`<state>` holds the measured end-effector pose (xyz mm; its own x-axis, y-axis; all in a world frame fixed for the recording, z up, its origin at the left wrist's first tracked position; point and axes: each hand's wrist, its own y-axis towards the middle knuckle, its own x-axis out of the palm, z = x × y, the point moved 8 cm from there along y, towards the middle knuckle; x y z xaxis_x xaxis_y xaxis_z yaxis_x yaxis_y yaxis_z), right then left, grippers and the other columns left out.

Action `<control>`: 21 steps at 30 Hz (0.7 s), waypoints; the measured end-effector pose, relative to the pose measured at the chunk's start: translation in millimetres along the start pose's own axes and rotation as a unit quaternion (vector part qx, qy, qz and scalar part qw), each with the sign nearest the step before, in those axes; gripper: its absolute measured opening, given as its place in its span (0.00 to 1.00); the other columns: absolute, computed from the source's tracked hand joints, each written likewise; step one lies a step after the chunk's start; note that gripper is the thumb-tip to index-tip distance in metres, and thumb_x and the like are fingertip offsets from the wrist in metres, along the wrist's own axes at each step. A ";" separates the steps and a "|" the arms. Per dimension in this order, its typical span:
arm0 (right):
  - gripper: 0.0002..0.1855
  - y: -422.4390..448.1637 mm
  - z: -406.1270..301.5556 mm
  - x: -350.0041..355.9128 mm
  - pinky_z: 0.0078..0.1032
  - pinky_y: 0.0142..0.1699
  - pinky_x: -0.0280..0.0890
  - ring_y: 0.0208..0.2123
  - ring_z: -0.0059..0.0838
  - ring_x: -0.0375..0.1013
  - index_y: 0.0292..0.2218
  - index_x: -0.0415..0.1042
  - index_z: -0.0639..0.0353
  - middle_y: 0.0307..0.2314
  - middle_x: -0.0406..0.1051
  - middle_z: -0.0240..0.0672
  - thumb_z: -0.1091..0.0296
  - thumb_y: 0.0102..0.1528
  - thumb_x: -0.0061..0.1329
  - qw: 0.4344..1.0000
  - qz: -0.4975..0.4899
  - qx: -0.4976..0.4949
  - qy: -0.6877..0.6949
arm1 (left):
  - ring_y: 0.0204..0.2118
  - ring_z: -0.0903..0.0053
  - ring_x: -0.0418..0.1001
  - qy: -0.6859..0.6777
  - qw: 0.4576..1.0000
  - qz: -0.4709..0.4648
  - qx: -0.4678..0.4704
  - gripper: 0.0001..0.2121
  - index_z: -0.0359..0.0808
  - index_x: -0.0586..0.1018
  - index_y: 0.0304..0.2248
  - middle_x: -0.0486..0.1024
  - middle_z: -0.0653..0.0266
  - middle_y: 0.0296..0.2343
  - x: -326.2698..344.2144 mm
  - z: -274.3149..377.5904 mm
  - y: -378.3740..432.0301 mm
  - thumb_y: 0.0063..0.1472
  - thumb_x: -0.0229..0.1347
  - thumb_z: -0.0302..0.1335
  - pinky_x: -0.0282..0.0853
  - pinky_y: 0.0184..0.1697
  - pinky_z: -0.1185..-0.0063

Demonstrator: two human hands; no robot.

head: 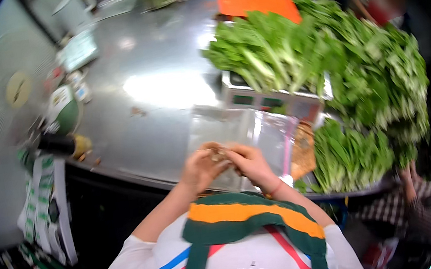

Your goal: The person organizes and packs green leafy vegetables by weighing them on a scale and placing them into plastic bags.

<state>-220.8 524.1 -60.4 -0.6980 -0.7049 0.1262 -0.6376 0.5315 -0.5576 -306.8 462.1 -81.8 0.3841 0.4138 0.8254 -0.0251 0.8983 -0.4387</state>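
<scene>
My left hand [202, 168] and my right hand [249, 164] meet above the near edge of the metal table [120, 159]. Between their fingertips is a small pale brownish thing [218, 155], too blurred to name; both hands seem to pinch it. Clear plastic bags [268, 144], one with a pink strip, lie flat under and beside my hands. Right of them is a brown, crumpled flat piece [302, 151]. Behind the bags stands a weighing scale [243, 97] with leafy greens [266, 54] heaped on its tray.
More greens [377, 60] pile along the right side, with a bunch [348, 153] nearer me. An orange plastic tray [255, 0] lies behind the scale. At left are a fan [17, 89], a green-and-white container [63, 109] and a white jug [74, 10]. People stand beyond the table's right side.
</scene>
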 end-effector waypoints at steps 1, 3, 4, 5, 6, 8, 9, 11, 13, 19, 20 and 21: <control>0.11 -1.0 -2.3 -0.3 0.11 0.21 0.56 0.19 0.11 0.61 0.37 0.71 0.61 0.19 0.66 0.28 0.68 0.55 0.39 0.998 0.012 -0.022 -0.059 | 0.36 0.75 0.69 -0.016 1.000 -0.007 -0.023 0.12 0.38 0.72 0.34 0.71 0.63 0.31 -3.1 -7.6 2.7 0.59 0.41 0.35 0.63 0.44 0.74; 0.13 0.4 -6.7 2.1 0.10 0.19 0.51 0.15 0.10 0.56 0.39 0.69 0.64 0.18 0.65 0.25 0.68 0.56 0.38 0.986 0.000 -0.148 -0.073 | 0.34 0.76 0.69 -0.047 0.997 -0.035 -0.060 0.11 0.39 0.72 0.33 0.71 0.66 0.30 -15.5 -26.5 13.7 0.59 0.44 0.37 0.65 0.41 0.77; 0.13 0.5 -4.9 4.2 0.10 0.19 0.50 0.15 0.11 0.56 0.39 0.69 0.65 0.17 0.64 0.25 0.68 0.56 0.38 0.985 -0.001 -0.155 -0.071 | 0.33 0.78 0.69 -0.067 0.994 -0.046 -0.070 0.11 0.39 0.72 0.32 0.71 0.68 0.29 -25.7 -35.1 19.8 0.58 0.46 0.37 0.65 0.37 0.79; 0.13 -1.0 -5.6 4.0 0.10 0.18 0.49 0.14 0.11 0.55 0.39 0.68 0.65 0.15 0.62 0.25 0.68 0.56 0.37 0.984 0.007 -0.162 -0.071 | 0.31 0.80 0.69 -0.087 0.990 -0.063 -0.086 0.10 0.40 0.72 0.32 0.71 0.70 0.28 -28.9 -39.8 23.3 0.57 0.48 0.37 0.66 0.34 0.81; 0.13 0.4 0.0 3.9 0.11 0.18 0.50 0.15 0.11 0.55 0.39 0.68 0.66 0.15 0.62 0.25 0.69 0.56 0.37 0.991 -0.008 -0.133 -0.032 | 0.29 0.82 0.69 -0.082 0.992 -0.022 -0.090 0.08 0.40 0.72 0.30 0.71 0.72 0.26 -29.3 -36.8 20.4 0.56 0.49 0.35 0.65 0.31 0.83; 0.12 2.1 10.2 2.1 0.13 0.19 0.51 0.15 0.12 0.56 0.37 0.68 0.66 0.14 0.61 0.27 0.70 0.56 0.38 0.996 -0.023 -0.073 0.044 | 0.23 0.86 0.65 -0.072 0.993 0.035 -0.082 0.06 0.41 0.71 0.27 0.68 0.74 0.20 -29.9 -21.6 8.7 0.55 0.51 0.33 0.62 0.23 0.87; 0.11 1.5 10.3 3.8 0.13 0.19 0.51 0.14 0.13 0.55 0.37 0.68 0.67 0.14 0.60 0.26 0.70 0.56 0.38 0.996 -0.026 -0.068 0.045 | 0.21 0.86 0.64 -0.050 0.997 0.048 -0.040 0.06 0.40 0.71 0.27 0.67 0.74 0.19 -52.4 -6.5 9.0 0.55 0.52 0.32 0.60 0.21 0.88; 0.11 0.7 11.1 -0.2 0.12 0.18 0.49 0.14 0.13 0.54 0.37 0.67 0.67 0.13 0.58 0.26 0.69 0.56 0.38 0.997 -0.019 -0.055 0.050 | 0.16 0.87 0.61 0.062 0.976 0.203 0.054 0.07 0.38 0.71 0.30 0.66 0.72 0.18 -95.5 46.2 -5.3 0.53 0.55 0.30 0.54 0.16 0.89; 0.11 1.4 16.0 -5.5 0.11 0.18 0.49 0.14 0.14 0.55 0.35 0.68 0.66 0.14 0.59 0.26 0.69 0.56 0.39 0.997 -0.017 -0.042 0.062 | 0.24 0.77 0.68 0.422 0.817 0.338 0.203 0.11 0.33 0.74 0.33 0.71 0.62 0.26 -111.3 143.5 -49.1 0.49 0.55 0.28 0.63 0.28 0.82; 0.10 4.1 27.1 3.0 0.10 0.18 0.50 0.16 0.13 0.58 0.34 0.68 0.65 0.17 0.62 0.26 0.67 0.55 0.41 0.995 -0.040 0.008 0.089 | 0.38 0.63 0.69 0.715 0.368 0.593 0.053 0.11 0.39 0.76 0.33 0.71 0.58 0.34 -191.0 252.4 -162.8 0.47 0.53 0.27 0.66 0.38 0.70; 0.10 4.2 28.2 5.0 0.10 0.18 0.50 0.16 0.13 0.59 0.34 0.68 0.64 0.17 0.62 0.26 0.67 0.55 0.41 0.995 -0.047 0.011 0.092 | 0.37 0.64 0.70 0.711 0.368 0.597 0.050 0.11 0.38 0.76 0.34 0.71 0.59 0.34 -200.7 254.9 -166.3 0.48 0.53 0.27 0.67 0.37 0.71; 0.10 4.0 29.0 3.0 0.10 0.18 0.50 0.16 0.14 0.59 0.34 0.69 0.64 0.18 0.63 0.26 0.66 0.55 0.41 0.994 -0.048 0.014 0.094 | 0.35 0.66 0.71 0.709 0.372 0.597 0.049 0.11 0.37 0.75 0.34 0.72 0.59 0.33 -197.5 254.4 -164.1 0.48 0.54 0.27 0.67 0.36 0.72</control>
<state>-216.0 510.5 -86.0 -0.6845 -0.6499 0.3302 -0.6971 0.4511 -0.5572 -613.4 270.6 -82.4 0.1437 0.0958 -0.9850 -0.9664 0.2282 -0.1188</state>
